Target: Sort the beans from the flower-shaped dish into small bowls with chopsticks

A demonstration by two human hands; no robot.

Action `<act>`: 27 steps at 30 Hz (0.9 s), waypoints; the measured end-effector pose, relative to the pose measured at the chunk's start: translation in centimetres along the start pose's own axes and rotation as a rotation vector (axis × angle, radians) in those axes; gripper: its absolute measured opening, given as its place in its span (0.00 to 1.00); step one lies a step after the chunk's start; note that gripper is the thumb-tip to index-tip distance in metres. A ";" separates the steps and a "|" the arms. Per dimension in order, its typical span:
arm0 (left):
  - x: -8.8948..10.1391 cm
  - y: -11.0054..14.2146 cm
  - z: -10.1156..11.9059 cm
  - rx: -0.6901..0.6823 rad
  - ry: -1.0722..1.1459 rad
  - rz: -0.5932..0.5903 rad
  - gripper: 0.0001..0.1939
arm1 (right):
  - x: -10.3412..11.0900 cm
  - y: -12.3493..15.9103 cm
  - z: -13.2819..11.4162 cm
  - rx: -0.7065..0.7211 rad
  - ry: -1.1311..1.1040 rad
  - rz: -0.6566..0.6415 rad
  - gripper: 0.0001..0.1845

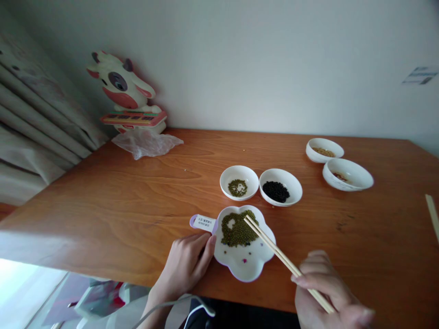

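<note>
A white flower-shaped dish (247, 269) with a purple rim and a labelled handle lies near the table's front edge. Green mung beans (236, 230) fill its upper part, with a few darker beans among them. My left hand (187, 260) is closed at the dish's left rim, the thumb resting on the edge beside the handle. In my right hand (325, 288) is a pair of wooden chopsticks (284, 258), tips together at the mung beans; whether they pinch a bean is too small to tell. Behind the dish are a bowl (224, 180) of mung beans and a bowl (293, 187) of black beans.
Two more white bowls stand at the back right: one (310, 153) with yellowish grains, another (360, 180) with reddish-brown bits. A light wooden stick (432, 214) lies at the far right. A cow toy keyboard (135, 119) and a clear plastic bag (147, 144) sit back left.
</note>
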State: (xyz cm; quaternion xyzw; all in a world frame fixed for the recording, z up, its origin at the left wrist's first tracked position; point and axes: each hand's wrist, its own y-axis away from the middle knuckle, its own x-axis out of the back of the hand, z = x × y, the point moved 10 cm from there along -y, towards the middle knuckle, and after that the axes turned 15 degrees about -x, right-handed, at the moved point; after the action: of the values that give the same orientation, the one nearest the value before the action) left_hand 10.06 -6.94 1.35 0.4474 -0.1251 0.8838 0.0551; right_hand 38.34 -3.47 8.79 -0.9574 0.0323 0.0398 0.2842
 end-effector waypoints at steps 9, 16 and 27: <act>0.0 -0.1 0.0 -0.008 0.012 -0.004 0.19 | -2.0 -4.2 2.0 -0.100 0.112 0.036 0.40; 0.2 -0.2 0.3 -0.021 0.013 0.009 0.18 | -0.5 -3.0 2.9 -0.138 0.089 0.042 0.40; 0.0 0.0 0.2 0.007 0.021 -0.006 0.19 | -0.3 -0.2 3.2 -0.233 0.100 -0.087 0.40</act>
State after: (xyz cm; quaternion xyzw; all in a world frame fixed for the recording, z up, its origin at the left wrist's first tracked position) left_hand 10.24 -6.96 1.51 0.4385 -0.1201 0.8888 0.0578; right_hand 37.89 -1.56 6.30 -0.9852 0.0002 -0.0170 0.1703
